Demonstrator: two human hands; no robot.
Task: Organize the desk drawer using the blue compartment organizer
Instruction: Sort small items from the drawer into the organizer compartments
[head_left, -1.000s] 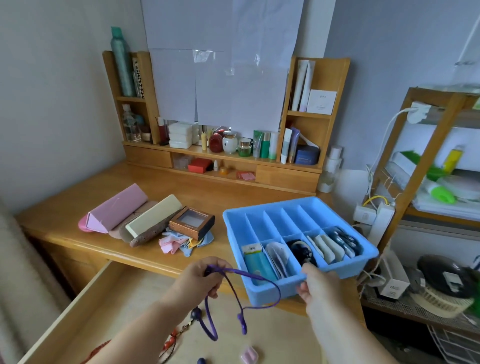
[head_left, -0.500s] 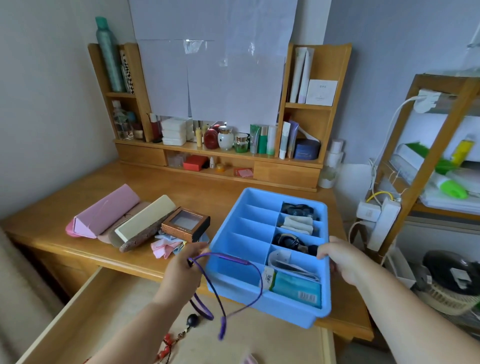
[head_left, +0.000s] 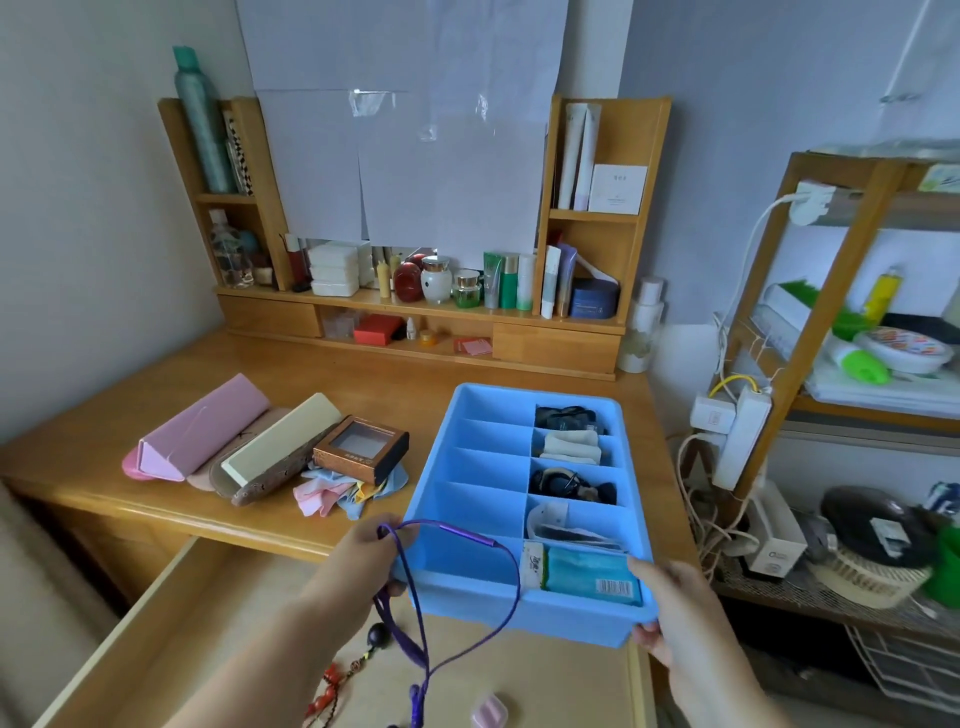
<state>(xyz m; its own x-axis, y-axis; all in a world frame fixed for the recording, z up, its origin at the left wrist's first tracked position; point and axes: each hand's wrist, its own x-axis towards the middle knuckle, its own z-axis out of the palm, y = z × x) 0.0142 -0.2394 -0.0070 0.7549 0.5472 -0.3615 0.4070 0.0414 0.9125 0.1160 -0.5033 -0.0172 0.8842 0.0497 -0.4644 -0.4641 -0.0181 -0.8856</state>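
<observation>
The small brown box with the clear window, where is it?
The small brown windowed box sits on the wooden desk, atop colourful cloths, left of the blue compartment organizer.

organizer (head_left: 467, 467) right of cases (head_left: 228, 447), on desk (head_left: 363, 384)

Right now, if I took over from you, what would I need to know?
Left hand holds the purple cord and touches the near left corner of the blue organizer.
Right hand grips its near right corner.
The organizer sits on the desk, part over the open drawer.
Done: its right compartments are filled.
Left: the left compartments are empty; the beads lie in the drawer.
</observation>
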